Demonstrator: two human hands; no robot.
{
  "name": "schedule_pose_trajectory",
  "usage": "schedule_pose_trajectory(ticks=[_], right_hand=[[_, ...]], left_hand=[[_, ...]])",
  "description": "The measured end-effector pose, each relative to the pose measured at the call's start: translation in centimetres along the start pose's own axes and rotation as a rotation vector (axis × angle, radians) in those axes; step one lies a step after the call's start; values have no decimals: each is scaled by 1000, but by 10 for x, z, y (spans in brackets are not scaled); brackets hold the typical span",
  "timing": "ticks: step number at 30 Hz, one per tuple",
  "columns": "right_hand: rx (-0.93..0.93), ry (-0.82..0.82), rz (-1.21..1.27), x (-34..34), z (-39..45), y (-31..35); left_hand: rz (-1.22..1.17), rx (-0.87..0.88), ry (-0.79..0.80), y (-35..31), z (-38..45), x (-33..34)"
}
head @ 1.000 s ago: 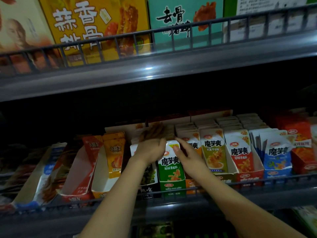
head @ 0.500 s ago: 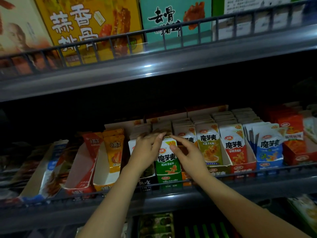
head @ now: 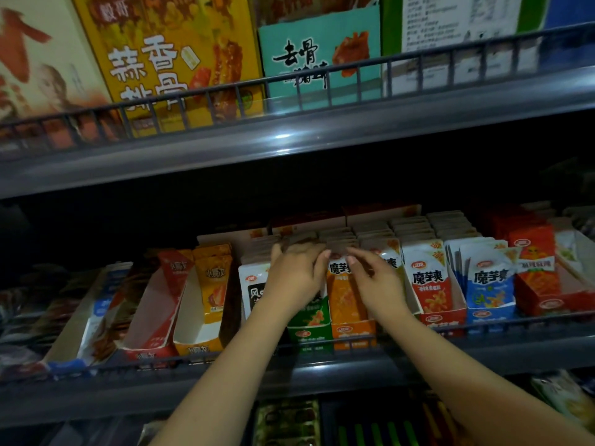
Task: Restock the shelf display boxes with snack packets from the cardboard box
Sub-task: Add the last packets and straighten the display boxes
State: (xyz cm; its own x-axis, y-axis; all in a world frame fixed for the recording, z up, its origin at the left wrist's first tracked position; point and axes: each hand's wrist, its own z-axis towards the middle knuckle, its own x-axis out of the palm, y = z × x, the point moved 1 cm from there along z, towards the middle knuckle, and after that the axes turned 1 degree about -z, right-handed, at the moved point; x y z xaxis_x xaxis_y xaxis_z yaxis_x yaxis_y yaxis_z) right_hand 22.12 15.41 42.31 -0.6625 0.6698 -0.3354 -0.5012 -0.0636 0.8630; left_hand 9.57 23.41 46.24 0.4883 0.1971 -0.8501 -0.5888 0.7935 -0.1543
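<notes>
On the middle shelf stands a row of display boxes full of upright snack packets. My left hand (head: pixel 296 272) lies over the tops of the packets in the green display box (head: pixel 309 329), fingers stretched to the right. Beside it, my right hand (head: pixel 375 281) touches the front orange packet (head: pixel 344 294) in the orange display box (head: pixel 354 331) with straight fingers. Neither hand carries a loose packet. A white and black packet (head: pixel 254 291) stands just left of my left hand. No cardboard box is in view.
Left of my hands, an orange box (head: pixel 196 342) and a red box (head: pixel 151 346) hold few packets. Red (head: pixel 428 284) and blue packets (head: pixel 489 284) fill boxes on the right. A wire rail (head: pixel 225 354) runs along the shelf front; the upper shelf (head: pixel 289 136) overhangs.
My left hand brought a bunch of packets down into the green box and now lies on their tops. My right hand shifted right onto the orange packet. The camera moved closer.
</notes>
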Motion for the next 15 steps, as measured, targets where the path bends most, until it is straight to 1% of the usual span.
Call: schedule_pose_trajectory(ticks=[3, 6, 10, 12, 15], right_hand=[[-9, -26, -146, -10, 14, -3], [-1, 12, -281, -13, 29, -8], [20, 91, -356, -16, 40, -12], [32, 93, -371, -18, 44, -13], [57, 41, -342, -15, 44, -14]], left_hand=[[80, -49, 57, -16, 16, 7], [179, -84, 117, -26, 32, 19], [98, -140, 267, -15, 44, 37], [67, -154, 279, -8, 46, 43], [33, -164, 250, -5, 47, 47]])
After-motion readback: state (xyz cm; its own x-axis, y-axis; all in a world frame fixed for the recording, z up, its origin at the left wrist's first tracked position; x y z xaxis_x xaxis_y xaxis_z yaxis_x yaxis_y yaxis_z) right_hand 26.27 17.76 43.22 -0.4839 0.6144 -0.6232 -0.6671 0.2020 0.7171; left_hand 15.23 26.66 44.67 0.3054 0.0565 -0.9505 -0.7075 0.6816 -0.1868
